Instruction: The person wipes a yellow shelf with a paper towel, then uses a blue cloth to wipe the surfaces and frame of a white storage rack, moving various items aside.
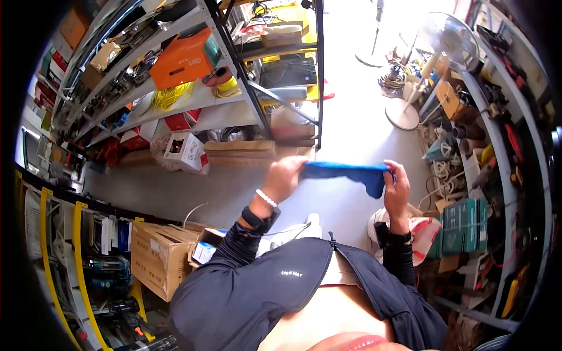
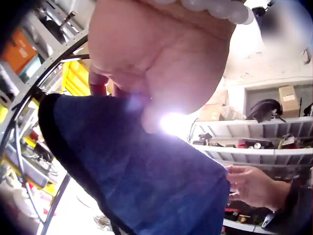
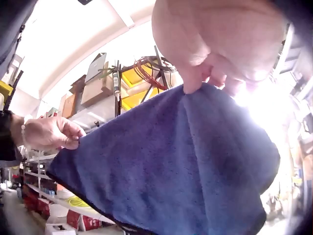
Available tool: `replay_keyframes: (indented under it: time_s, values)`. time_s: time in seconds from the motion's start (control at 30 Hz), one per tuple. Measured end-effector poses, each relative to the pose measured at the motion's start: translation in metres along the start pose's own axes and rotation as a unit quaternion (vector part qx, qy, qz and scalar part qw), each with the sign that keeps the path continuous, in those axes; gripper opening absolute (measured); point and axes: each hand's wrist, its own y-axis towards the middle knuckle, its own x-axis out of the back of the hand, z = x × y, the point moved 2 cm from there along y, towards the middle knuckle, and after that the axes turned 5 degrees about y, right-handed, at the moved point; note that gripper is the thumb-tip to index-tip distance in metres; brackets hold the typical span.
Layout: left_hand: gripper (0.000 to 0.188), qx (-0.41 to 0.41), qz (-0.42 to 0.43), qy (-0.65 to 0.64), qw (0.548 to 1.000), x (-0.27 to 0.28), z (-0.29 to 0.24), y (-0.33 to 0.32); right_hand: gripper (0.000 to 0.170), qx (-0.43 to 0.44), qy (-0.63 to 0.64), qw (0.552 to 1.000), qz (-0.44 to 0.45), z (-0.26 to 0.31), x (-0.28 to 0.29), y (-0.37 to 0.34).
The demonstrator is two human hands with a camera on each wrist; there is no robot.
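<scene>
A blue plush cloth (image 1: 345, 171) with dark edging is stretched between both hands above the grey floor. My left hand (image 1: 285, 178), with a white bead bracelet, pinches its upper edge near one end. The other end is pinched by my right hand (image 1: 397, 190), with part of the cloth drooping beside the fingers. In the left wrist view the cloth (image 2: 142, 166) hangs down from the left thumb (image 2: 150, 117) and fingers. The right wrist view shows its fuzzy face (image 3: 161, 161) spread wide below the right thumb (image 3: 192, 84).
Metal shelving (image 1: 257, 99) with an orange box (image 1: 184, 58) stands ahead on the left. A cardboard box (image 1: 161, 257) is beside my left arm. On the right are a standing fan (image 1: 448, 44), a loaded rack (image 1: 492, 134), green boxes (image 1: 462, 225) and a white-and-red bag (image 1: 424, 237).
</scene>
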Motion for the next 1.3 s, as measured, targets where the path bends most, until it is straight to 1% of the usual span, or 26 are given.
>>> replay_keyframes:
  time_s: [0.1, 0.13, 0.23, 0.27, 0.37, 0.4, 0.5, 0.53, 0.57, 0.63, 0.67, 0.73, 0.77, 0.8, 0.83, 0.87, 0.9, 0.97, 1.03, 1.07, 1.1, 1.13, 1.17, 1.2, 1.23, 1.3]
  values:
    - [0.016, -0.031, 0.005, 0.084, 0.996, -0.011, 0.012, 0.063, 0.016, 0.039, -0.046, 0.998, 0.002, -0.027, -0.011, 0.068]
    - [0.015, -0.039, -0.027, 0.086, 0.995, -0.017, 0.016, 0.079, 0.016, 0.052, -0.068, 0.996, -0.025, -0.039, -0.014, 0.081]
    - [0.016, 0.032, -0.009, 0.108, 0.994, -0.031, 0.027, 0.127, 0.015, 0.065, -0.179, 0.979, -0.069, -0.072, -0.018, 0.123]
    - [0.016, 0.029, -0.036, 0.107, 0.993, -0.036, 0.030, 0.144, 0.014, 0.063, -0.168, 0.981, -0.071, -0.089, -0.022, 0.142]
    - [0.017, 0.114, 0.009, 0.117, 0.987, -0.057, 0.059, 0.191, 0.014, -0.031, -0.056, 0.998, 0.013, -0.118, -0.044, 0.210]
    - [0.018, 0.100, -0.025, 0.069, 0.992, -0.066, 0.078, 0.204, 0.014, 0.071, -0.047, 0.996, 0.005, -0.133, -0.055, 0.236]
    - [0.020, 0.248, -0.081, 0.023, 0.965, -0.080, 0.112, 0.245, 0.015, -0.053, 0.055, 0.991, 0.107, -0.157, -0.094, 0.309]
    - [0.021, 0.287, -0.104, 0.017, 0.952, -0.082, 0.118, 0.259, 0.017, 0.041, 0.007, 0.993, 0.113, -0.159, -0.106, 0.336]
    - [0.020, 0.284, -0.146, 0.020, 0.947, -0.088, 0.127, 0.270, 0.019, 0.007, 0.043, 0.987, 0.154, -0.161, -0.116, 0.357]
    - [0.019, 0.267, -0.190, -0.001, 0.945, -0.095, 0.140, 0.295, 0.021, 0.139, 0.087, 0.972, 0.170, -0.164, -0.139, 0.404]
    - [0.019, 0.284, -0.182, 0.001, 0.941, -0.095, 0.144, 0.309, 0.019, 0.155, 0.068, 0.964, 0.205, -0.163, -0.147, 0.426]
    - [0.021, 0.233, -0.217, 0.056, 0.946, -0.090, 0.143, 0.343, 0.019, 0.258, 0.086, 0.936, 0.225, -0.143, -0.162, 0.472]
    - [0.021, 0.208, -0.231, 0.084, 0.947, -0.087, 0.143, 0.359, 0.020, 0.279, 0.123, 0.927, 0.219, -0.133, -0.172, 0.491]
    - [0.019, 0.188, -0.278, 0.074, 0.939, -0.086, 0.144, 0.374, 0.020, 0.301, 0.158, 0.916, 0.215, -0.123, -0.182, 0.509]
    - [0.016, 0.166, -0.324, 0.064, 0.929, -0.087, 0.144, 0.392, 0.020, 0.291, 0.212, 0.911, 0.199, -0.104, -0.191, 0.524]
    - [0.014, 0.279, -0.397, -0.139, 0.863, -0.083, 0.130, 0.425, 0.021, 0.325, 0.255, 0.899, 0.147, -0.078, -0.202, 0.545]
    - [0.018, 0.301, -0.424, -0.126, 0.845, -0.082, 0.130, 0.440, 0.022, 0.354, 0.291, 0.885, 0.081, -0.053, -0.210, 0.559]
    - [0.025, 0.294, -0.516, -0.309, 0.743, -0.086, 0.138, 0.467, 0.023, 0.367, 0.335, 0.868, 0.012, -0.031, -0.229, 0.575]
    - [0.034, 0.232, -0.585, -0.180, 0.756, -0.096, 0.151, 0.492, 0.030, 0.225, 0.530, 0.817, 0.045, -0.011, -0.257, 0.574]
    - [0.039, 0.192, -0.592, -0.213, 0.753, -0.099, 0.157, 0.497, 0.043, 0.184, 0.593, 0.778, 0.099, -0.003, -0.264, 0.570]
    - [0.043, 0.151, -0.597, -0.246, 0.748, -0.100, 0.163, 0.503, 0.046, 0.230, 0.543, 0.800, 0.109, -0.009, -0.283, 0.567]
    - [0.046, 0.101, -0.568, -0.373, 0.727, -0.100, 0.167, 0.507, 0.046, 0.296, 0.450, 0.836, 0.102, -0.010, -0.286, 0.562]
    - [0.049, 0.083, -0.542, -0.406, 0.731, -0.101, 0.169, 0.507, 0.047, 0.356, 0.351, 0.861, 0.093, -0.013, -0.285, 0.555]
    - [0.052, 0.066, -0.514, -0.438, 0.734, -0.102, 0.172, 0.507, 0.053, 0.353, 0.354, 0.856, 0.129, -0.021, -0.291, 0.551]
    - [0.054, 0.084, -0.499, -0.381, 0.774, -0.105, 0.176, 0.503, 0.056, 0.341, 0.351, 0.855, 0.170, -0.027, -0.292, 0.550]
    - [0.058, 0.126, -0.460, -0.264, 0.839, -0.120, 0.182, 0.490, 0.057, 0.309, 0.372, 0.851, 0.206, -0.045, -0.297, 0.544]
